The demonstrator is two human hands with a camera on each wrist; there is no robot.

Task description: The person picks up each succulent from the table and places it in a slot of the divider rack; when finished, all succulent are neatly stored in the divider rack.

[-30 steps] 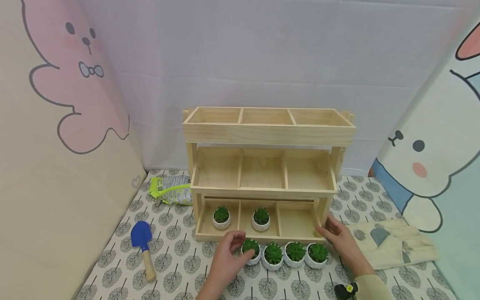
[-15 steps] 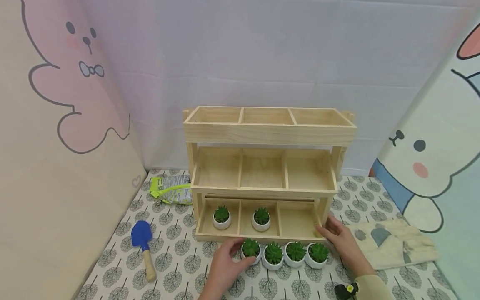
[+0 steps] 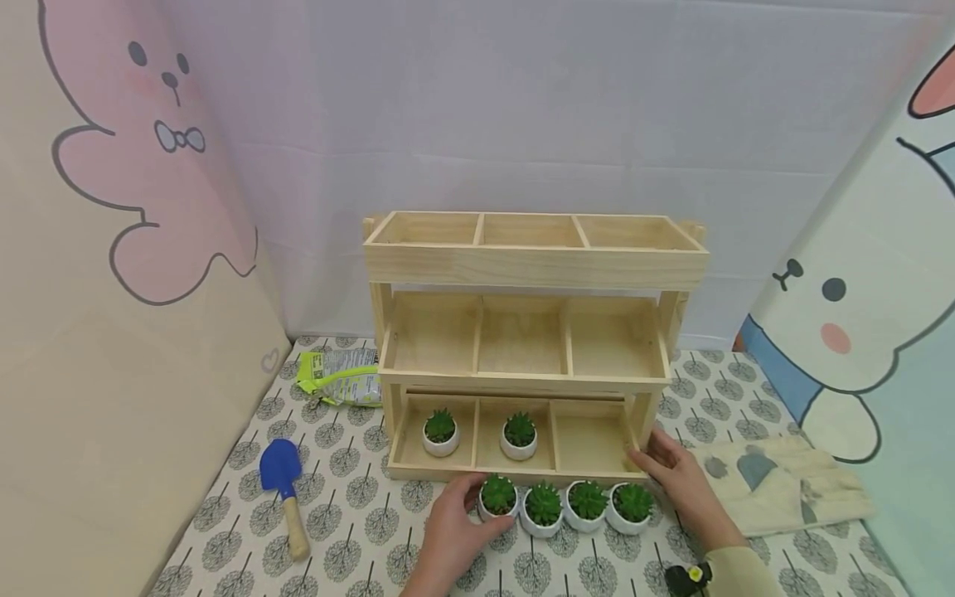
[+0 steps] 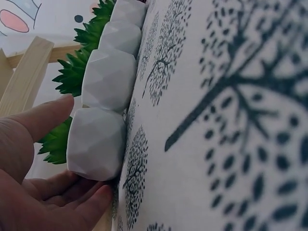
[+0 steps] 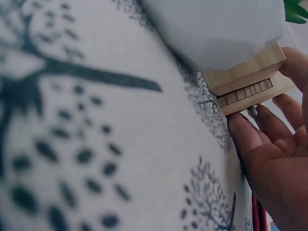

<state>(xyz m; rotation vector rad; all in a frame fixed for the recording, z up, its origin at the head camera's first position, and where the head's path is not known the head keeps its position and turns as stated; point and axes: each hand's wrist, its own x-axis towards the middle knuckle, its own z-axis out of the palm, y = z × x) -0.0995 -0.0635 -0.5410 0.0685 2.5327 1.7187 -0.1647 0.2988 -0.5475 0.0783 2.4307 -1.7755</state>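
Note:
My left hand has its thumb and fingers around the leftmost potted succulent, a small white pot with green leaves. In the left wrist view the fingers lie against the side of that faceted pot, with the thumb by its leaves. It stands upright in a row with several like it, in front of a three-tier wooden shelf. My right hand grips the shelf's lower right end, thumb at the front. Two more potted succulents sit in the bottom tier's left and middle compartments.
A blue toy shovel with a wooden handle lies at the left. Behind it lies a green and grey bag. Cream patterned gloves lie right of the shelf. Curtains printed with cartoon animals flank the tree-patterned cloth.
My left hand has moved slightly right and closed around the leftmost potted succulent. The right hand stays on the shelf.

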